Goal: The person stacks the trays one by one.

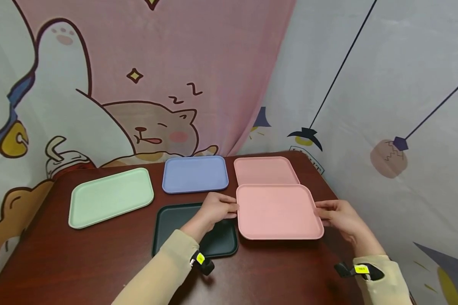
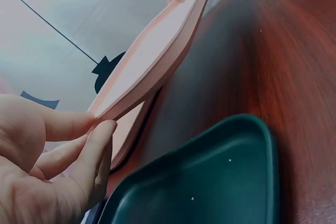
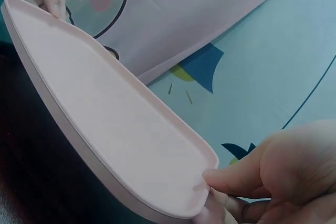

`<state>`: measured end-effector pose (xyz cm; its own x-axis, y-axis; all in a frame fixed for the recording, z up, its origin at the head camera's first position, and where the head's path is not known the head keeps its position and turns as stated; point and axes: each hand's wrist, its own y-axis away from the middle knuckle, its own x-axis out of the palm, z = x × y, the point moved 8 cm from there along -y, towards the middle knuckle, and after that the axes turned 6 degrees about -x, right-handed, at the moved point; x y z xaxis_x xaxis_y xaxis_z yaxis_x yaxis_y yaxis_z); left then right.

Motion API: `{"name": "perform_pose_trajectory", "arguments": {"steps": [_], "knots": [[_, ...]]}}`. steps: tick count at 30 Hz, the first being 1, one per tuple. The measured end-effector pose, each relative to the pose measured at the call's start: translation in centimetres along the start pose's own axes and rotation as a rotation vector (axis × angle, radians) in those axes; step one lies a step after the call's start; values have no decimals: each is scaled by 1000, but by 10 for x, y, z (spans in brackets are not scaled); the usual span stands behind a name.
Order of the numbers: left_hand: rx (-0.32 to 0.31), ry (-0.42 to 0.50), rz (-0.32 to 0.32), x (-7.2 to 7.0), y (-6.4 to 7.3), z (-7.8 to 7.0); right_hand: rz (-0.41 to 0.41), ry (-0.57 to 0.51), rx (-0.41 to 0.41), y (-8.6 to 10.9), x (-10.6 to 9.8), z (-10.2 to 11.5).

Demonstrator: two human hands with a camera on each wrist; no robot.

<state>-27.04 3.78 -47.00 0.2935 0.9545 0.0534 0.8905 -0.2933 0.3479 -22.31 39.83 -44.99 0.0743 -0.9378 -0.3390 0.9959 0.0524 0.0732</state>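
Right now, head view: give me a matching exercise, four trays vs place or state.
1. Mint tray
2. Blue tray
3. Dark green tray
4. Front pink tray

A. Gripped by the left hand and right hand
B. Partly hidden behind the left arm
C. Leftmost on the table
D. Back row, directly left of the rear pink tray

Pairs: 1-C, 2-D, 3-B, 4-A

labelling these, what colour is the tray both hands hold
The tray is pink, clearest in the head view.
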Motion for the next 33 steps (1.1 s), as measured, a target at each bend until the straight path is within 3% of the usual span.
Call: {"name": "perform_pose_trajectory", "arguments": {"steps": [8,21,29,33], "knots": [[6,78,-18,-8,8,-4,5,-44,-1,2,3,13],[29,123,-51,-30,23,-9,25,-109,-23,3,18,33],[64,153,-47,-43,37,-10,29,-240,-37,7,30,42],[80,151,-61,-51,44,-9,24,-240,-59,9,37,44]]}}
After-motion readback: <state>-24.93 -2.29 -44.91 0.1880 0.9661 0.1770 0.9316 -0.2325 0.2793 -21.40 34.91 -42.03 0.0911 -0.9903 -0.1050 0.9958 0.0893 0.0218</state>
